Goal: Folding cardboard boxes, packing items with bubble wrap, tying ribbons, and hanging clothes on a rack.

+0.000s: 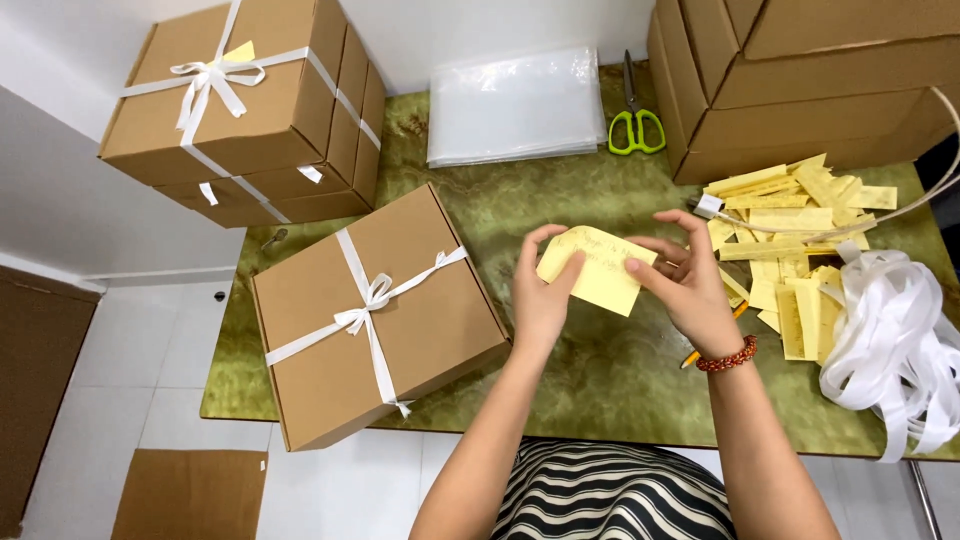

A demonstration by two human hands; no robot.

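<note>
Green marble-look table (600,380); handwriting on the yellow note (596,268) is unreadable. Left hand (545,290) and right hand (690,285) pinch its edges, fingers curled.

Single view only, head-worn cam, so nothing overlaps with another view. Looks steeply down from above the wearer's torso, facing away from the body across the green marbled tabletop (560,380) toward its far edge at the white wall. Close range: forearms enter from bottom centre, left hand (543,295) and right hand (690,285) sit mid-frame. Near table edge runs along the bottom. The left edge and the white tiled floor (130,370) beyond it are in view; the right edge is cut off by the frame.
</note>
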